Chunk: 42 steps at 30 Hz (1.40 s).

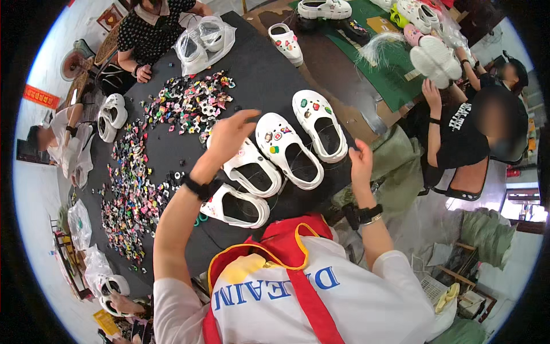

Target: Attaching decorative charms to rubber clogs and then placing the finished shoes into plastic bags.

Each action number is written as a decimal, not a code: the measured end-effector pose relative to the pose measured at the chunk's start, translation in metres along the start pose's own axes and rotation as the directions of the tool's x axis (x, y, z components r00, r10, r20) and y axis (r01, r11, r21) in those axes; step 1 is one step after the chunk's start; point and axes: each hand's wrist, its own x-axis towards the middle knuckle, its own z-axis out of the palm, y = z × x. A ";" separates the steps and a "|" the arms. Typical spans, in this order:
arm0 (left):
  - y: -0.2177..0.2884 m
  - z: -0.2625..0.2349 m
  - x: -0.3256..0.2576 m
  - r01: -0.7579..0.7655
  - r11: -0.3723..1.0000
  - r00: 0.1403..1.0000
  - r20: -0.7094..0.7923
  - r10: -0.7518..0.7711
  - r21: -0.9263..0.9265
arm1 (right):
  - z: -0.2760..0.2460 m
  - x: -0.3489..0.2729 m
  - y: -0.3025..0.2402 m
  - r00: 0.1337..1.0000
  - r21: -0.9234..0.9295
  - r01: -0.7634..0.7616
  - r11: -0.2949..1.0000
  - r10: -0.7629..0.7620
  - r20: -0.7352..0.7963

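Observation:
Several white clogs lie side by side on the black table in front of me. The rightmost clog (318, 123) and the one beside it, the second clog (286, 150), carry colourful charms on their toes. My left hand (229, 137) reaches over the toe of a third clog (255, 172) and hides part of it, its fingers stretched to the right with nothing seen in them. Below my left wrist lies one more clog (243, 207), its toe partly hidden by my arm. My right hand (361, 166) is raised beside the rightmost clog's heel, fingers apart and holding nothing visible.
Loose charms (134, 200) cover the table's left side, with another charm pile (192, 103) farther back. Bagged clogs (203, 43) stand by a person opposite. At right, a co-worker holds a white clog (435, 62) over a green mat (378, 69). More people sit at left.

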 end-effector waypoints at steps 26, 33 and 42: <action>-0.022 0.005 -0.148 0.372 0.823 0.808 -0.288 -0.515 -0.429 | 0.069 0.080 -0.029 0.573 -0.541 0.620 0.568 0.143 0.807; -0.001 0.030 -0.138 0.445 0.797 0.821 -0.170 -0.545 -0.407 | 0.072 0.051 -0.047 0.633 -0.573 0.711 0.408 -0.016 0.774; -0.003 0.054 -0.137 0.429 0.840 0.885 -0.032 -0.465 -0.332 | 0.016 0.122 -0.053 0.699 -0.714 0.681 0.164 -0.435 0.567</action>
